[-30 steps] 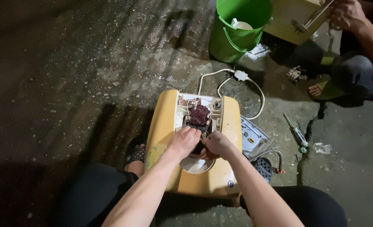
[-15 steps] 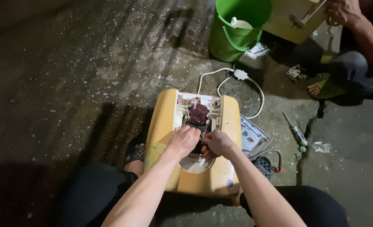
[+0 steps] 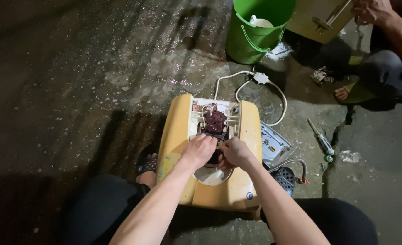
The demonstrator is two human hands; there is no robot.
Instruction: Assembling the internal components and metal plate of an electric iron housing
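A yellow appliance casing (image 3: 176,136) lies on the concrete floor between my knees, with an opened white compartment at its far end. Inside sits a dark red switch block (image 3: 215,121) with thin white wires looped over it. My left hand (image 3: 200,149) and my right hand (image 3: 234,152) are pressed together over the middle of the casing, just below the red block, fingers curled around a small dark part that they mostly hide. Under the hands is a round white opening (image 3: 212,174).
A white cable with a connector (image 3: 260,78) runs from the casing's far end. A green bucket (image 3: 255,31) stands beyond. A grey panel (image 3: 273,144) and a screwdriver (image 3: 319,139) lie to the right. Another person (image 3: 387,50) sits at top right holding a beige housing (image 3: 316,16).
My hands stay on the same spot with only slight finger shifts. The view has drifted a little; the other person's hand has moved slightly.
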